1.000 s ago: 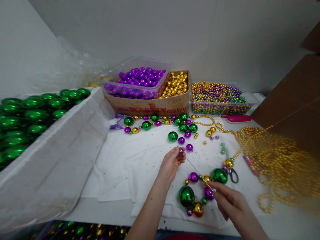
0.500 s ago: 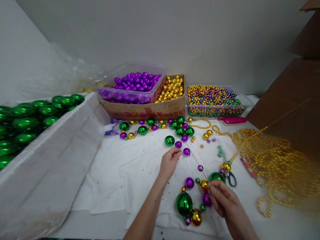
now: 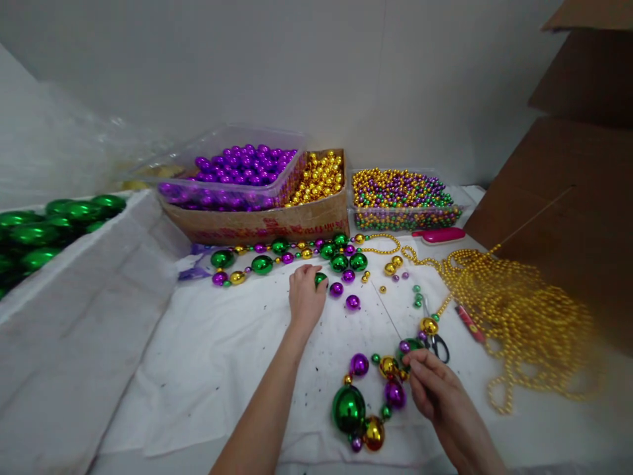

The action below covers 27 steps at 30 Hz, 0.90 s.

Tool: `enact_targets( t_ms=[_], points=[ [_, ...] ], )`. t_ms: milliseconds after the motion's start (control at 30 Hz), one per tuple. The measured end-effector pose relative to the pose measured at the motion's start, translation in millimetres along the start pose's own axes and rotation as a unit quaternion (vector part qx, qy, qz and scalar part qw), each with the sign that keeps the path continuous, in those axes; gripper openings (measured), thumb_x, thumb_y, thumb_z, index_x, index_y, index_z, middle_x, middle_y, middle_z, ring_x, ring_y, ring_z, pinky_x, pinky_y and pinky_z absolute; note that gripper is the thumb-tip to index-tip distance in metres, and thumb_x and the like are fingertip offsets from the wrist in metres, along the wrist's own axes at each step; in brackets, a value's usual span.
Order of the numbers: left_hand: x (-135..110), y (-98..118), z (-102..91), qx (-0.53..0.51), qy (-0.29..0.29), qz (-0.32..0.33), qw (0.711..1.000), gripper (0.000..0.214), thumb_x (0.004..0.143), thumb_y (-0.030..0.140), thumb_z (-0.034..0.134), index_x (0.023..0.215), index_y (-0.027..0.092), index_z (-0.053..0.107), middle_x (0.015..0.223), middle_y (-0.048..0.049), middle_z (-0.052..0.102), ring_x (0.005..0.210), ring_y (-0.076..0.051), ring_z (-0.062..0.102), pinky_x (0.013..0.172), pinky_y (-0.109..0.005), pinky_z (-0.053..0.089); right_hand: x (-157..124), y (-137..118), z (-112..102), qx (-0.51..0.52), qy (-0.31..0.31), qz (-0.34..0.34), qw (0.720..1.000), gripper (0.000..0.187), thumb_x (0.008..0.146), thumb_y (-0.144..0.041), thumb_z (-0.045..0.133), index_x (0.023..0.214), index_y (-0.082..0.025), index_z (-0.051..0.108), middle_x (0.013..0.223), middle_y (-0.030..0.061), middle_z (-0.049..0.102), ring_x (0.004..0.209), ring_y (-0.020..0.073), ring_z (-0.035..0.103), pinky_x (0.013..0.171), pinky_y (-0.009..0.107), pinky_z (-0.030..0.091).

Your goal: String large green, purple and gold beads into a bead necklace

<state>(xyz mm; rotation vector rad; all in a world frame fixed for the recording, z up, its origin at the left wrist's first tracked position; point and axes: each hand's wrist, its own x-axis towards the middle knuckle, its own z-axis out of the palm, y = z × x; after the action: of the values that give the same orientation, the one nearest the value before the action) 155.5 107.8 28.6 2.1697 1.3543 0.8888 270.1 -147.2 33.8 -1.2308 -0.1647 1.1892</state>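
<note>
My left hand (image 3: 305,297) reaches forward over the white cloth (image 3: 232,343) and closes round a loose green ball (image 3: 320,278). My right hand (image 3: 431,384) pinches the thin needle wire (image 3: 388,315) beside a partly strung chain of green, purple and gold balls (image 3: 366,402). A small purple bead (image 3: 404,346) sits on the wire close to my right fingers. Two loose purple beads (image 3: 345,295) lie just right of my left hand. A finished strand of mixed balls (image 3: 281,254) stretches along the cloth's far edge.
A tub of purple balls (image 3: 237,168), a carton of gold balls (image 3: 316,178) and a tray of small mixed beads (image 3: 403,194) stand at the back. Large green balls (image 3: 44,227) fill a box at left. Gold bead strings (image 3: 514,310), scissors (image 3: 435,340) and a pink tool (image 3: 440,235) lie right.
My left hand let go of the wire's tip and moved forward-left onto the green ball. The small purple bead slid down the wire to my right hand.
</note>
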Motion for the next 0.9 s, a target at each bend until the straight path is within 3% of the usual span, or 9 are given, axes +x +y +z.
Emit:
enact_targets(
  t_ms=[200,400,700,900],
  points=[
    [7.6,-24.7,13.4,0.062,-0.055,0.018,0.996,0.042,0.077,0.025,0.060,0.119,0.018,0.056,0.114,-0.0127,0.055,0.106,-0.030,0.050,0.093,-0.043,0.041,3.9,-2.8,-6.4,0.029,-0.025,-0.021,0.999,0.025,0.080,-0.038,0.065,0.089,-0.016,0.058,0.048,-0.0075,0.038,0.043,0.0039,0.023,0.041,0.019,0.014],
    [8.6,-31.2,13.3,0.063,-0.065,0.017,0.996,0.044,0.078,0.031,0.060,0.120,0.018,0.055,0.111,-0.0125,0.057,0.105,-0.031,0.053,0.090,-0.043,0.043,5.3,-7.0,-11.3,0.032,-0.018,-0.025,0.999,0.028,0.079,-0.039,0.067,0.091,-0.016,0.058,0.048,-0.0071,0.040,0.042,0.0035,0.025,0.041,0.019,0.015],
    [5.7,-36.2,14.7,-0.004,-0.058,0.023,0.998,0.042,0.076,0.028,0.062,0.117,0.021,0.055,0.111,-0.0094,0.057,0.106,-0.027,0.053,0.094,-0.040,0.041,6.7,-16.5,-17.1,0.062,-0.015,-0.044,0.997,0.020,0.081,-0.033,0.066,0.089,-0.016,0.060,0.048,-0.0069,0.040,0.041,0.0031,0.027,0.040,0.018,0.017],
    [6.0,-44.1,9.9,-0.088,-0.025,-0.026,0.995,0.044,0.074,0.035,0.063,0.115,0.019,0.057,0.108,-0.0093,0.059,0.102,-0.027,0.055,0.093,-0.042,0.041,7.7,-24.1,-28.0,0.080,-0.016,-0.048,0.995,0.017,0.079,-0.031,0.067,0.086,-0.016,0.061,0.046,-0.0068,0.040,0.039,0.0026,0.028,0.040,0.018,0.016]
  ],
)
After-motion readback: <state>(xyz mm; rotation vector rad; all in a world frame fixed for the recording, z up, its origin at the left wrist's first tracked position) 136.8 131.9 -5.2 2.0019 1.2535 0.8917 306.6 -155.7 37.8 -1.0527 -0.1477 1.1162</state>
